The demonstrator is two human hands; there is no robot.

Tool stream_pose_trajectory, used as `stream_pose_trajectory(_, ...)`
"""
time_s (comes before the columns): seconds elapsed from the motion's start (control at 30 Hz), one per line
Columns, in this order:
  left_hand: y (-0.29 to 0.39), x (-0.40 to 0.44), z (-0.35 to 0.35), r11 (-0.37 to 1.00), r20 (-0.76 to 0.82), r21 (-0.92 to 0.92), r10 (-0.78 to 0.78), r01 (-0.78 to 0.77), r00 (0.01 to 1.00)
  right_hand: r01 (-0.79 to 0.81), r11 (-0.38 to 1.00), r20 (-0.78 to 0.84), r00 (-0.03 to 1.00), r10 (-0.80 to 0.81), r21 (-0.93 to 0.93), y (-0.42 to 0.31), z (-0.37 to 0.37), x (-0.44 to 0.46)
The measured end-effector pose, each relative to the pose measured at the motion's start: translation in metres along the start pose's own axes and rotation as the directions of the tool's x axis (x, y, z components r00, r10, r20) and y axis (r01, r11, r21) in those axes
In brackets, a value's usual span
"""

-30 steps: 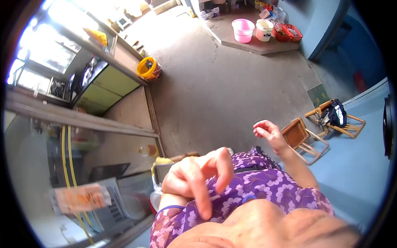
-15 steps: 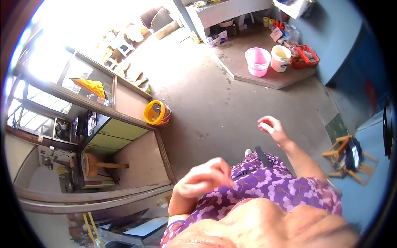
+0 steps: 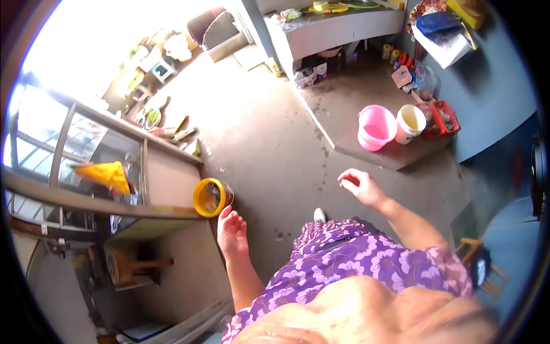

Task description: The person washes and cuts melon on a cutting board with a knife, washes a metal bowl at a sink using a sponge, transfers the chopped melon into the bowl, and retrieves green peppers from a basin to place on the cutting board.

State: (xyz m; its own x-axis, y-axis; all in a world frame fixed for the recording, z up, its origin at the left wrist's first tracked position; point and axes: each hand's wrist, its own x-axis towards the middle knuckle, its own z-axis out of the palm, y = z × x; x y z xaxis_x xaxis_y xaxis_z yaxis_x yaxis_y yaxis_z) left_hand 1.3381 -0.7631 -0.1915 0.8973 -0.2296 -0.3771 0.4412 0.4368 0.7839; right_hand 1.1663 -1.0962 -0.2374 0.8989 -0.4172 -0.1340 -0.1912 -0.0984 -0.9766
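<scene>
My left hand [image 3: 233,235] is raised at waist height with its fingers loosely bent and nothing in them. In the picture it lies just below a yellow-rimmed bucket [image 3: 200,198] by the doorway, which has some litter inside. To the right, my right hand [image 3: 362,188] hangs in the air over the floor, thumb and fingers curved and apart, holding nothing. Farther off, a pink bucket [image 3: 376,129] and a white bucket [image 3: 410,125] stand side by side on a low raised platform. One white shoe [image 3: 319,215] shows beneath my purple flowered clothing.
Red baskets [image 3: 446,117] sit right of the buckets, below several bottles [image 3: 395,56]. A counter [image 3: 344,31] stands over the platform, whose edge [image 3: 355,156] forms a step. A wooden stool [image 3: 468,251] is at the right wall. Window frames and a partition [image 3: 172,178] line the left.
The view has moved forward, with the buckets and platform now lower in the picture. My left hand has swung out from my body to the left; my right hand keeps its curved shape.
</scene>
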Motion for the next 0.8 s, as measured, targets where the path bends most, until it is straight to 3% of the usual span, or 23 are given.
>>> stream_pose_trajectory(0.13, 0.001, 0.107, 0.146, 0.979, 0.283, 0.106, -0.198, 0.174, 0.938, -0.075, 0.994, -0.156, 0.984, 0.088, 0.086, 0.002, -0.049, 0.059)
stream_pose_trajectory(0.23, 0.000, 0.175, 0.253, 0.944, 0.536, 0.223, -0.327, 0.243, 0.778, -0.076, 0.985, -0.276, 0.954, 0.116, 0.152, -0.007, -0.094, 0.112)
stream_pose_trajectory(0.3, -0.011, 0.219, 0.303, 0.909, 0.599, 0.307, -0.414, 0.281, 0.686, -0.072, 0.977, -0.356, 0.924, 0.141, 0.200, 0.016, -0.115, 0.155)
stream_pose_trajectory(0.4, -0.030, 0.283, 0.374, 0.890, 0.619, 0.334, -0.455, 0.309, 0.640, -0.085, 0.978, -0.448, 0.879, 0.164, 0.191, 0.026, -0.167, 0.223)
stream_pose_trajectory(0.53, -0.030, 0.369, 0.439, 0.897, 0.523, 0.267, -0.441, 0.351, 0.730, -0.009, 0.985, -0.499, 0.862, 0.094, 0.170, 0.025, -0.226, 0.343)
stream_pose_trajectory(0.63, -0.028, 0.435, 0.482, 0.913, 0.490, 0.248, -0.407, 0.324, 0.771, -0.011, 0.996, -0.376, 0.926, 0.043, 0.085, -0.002, -0.253, 0.444)
stream_pose_trajectory(0.7, -0.028, 0.468, 0.516, 0.920, 0.438, 0.246, -0.387, 0.306, 0.812, 0.024, 0.993, -0.259, 0.964, -0.053, -0.114, -0.060, -0.279, 0.498)
stream_pose_trajectory(0.8, -0.046, 0.540, 0.565, 0.906, 0.360, 0.264, -0.411, 0.331, 0.838, 0.108, 0.988, -0.140, 0.982, -0.123, -0.108, -0.087, -0.316, 0.591)
